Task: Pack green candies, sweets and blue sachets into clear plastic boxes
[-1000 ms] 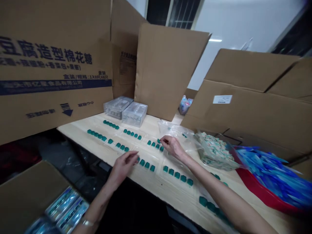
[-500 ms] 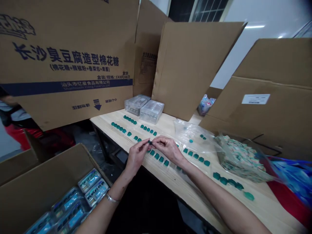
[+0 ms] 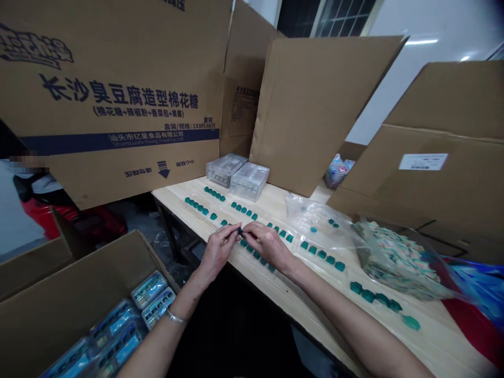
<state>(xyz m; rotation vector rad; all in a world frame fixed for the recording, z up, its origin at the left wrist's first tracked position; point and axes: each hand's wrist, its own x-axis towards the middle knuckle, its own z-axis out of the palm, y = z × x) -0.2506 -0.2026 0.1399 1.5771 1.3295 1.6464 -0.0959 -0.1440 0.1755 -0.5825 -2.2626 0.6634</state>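
Observation:
Over the front part of the wooden table (image 3: 283, 296), my left hand (image 3: 217, 249) and my right hand (image 3: 268, 242) meet, fingertips pinched together. Between them is a small dark piece (image 3: 240, 231), mostly covered by the fingers; its exact kind cannot be made out. Small green pieces (image 3: 196, 206) lie in short rows on the tabletop around both hands. One row (image 3: 323, 256) runs to the right of my right hand, and bigger flat green pieces (image 3: 368, 296) lie further right. Part of another row is hidden under my right hand.
Clear plastic boxes (image 3: 249, 181) stand at the back. A plastic bag (image 3: 315, 220) with a few green pieces lies beside a bag of many small packets (image 3: 397, 257). Large cardboard boxes (image 3: 318, 110) rise behind. An open carton (image 3: 118, 268) of packed blue boxes (image 3: 149, 290) is at lower left.
The view has shifted slightly, so the scene sits further right. Both hands stay together at the small dark piece; my right hand's fingers have turned a little over it.

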